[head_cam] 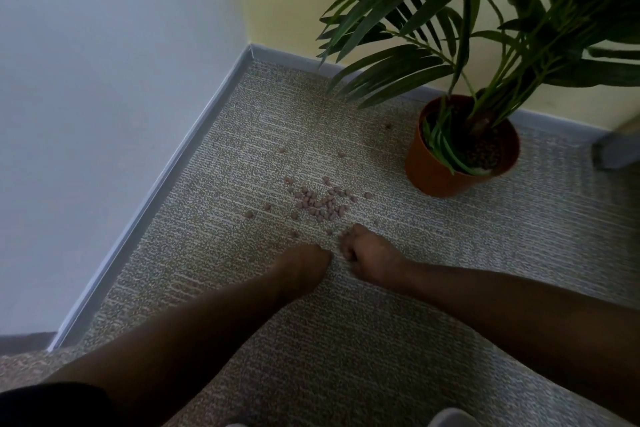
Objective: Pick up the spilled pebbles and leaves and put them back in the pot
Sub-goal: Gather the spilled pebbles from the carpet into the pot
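My forearms reach low so my left hand [304, 265], fingers bunched, and my right hand [367, 253], curled shut perhaps on gathered stones, work the pebbles [320, 201] scattered beside the pot [436, 177]

Both forearms are bare from elbow to wrist, with no watch, bracelet or ring visible. The left hand [304, 265] and right hand [369, 253] wear no gloves. At about 7 o'clock in the view, a dark, apparently black short sleeve [52, 402] covers the left upper arm, its hem blurred.
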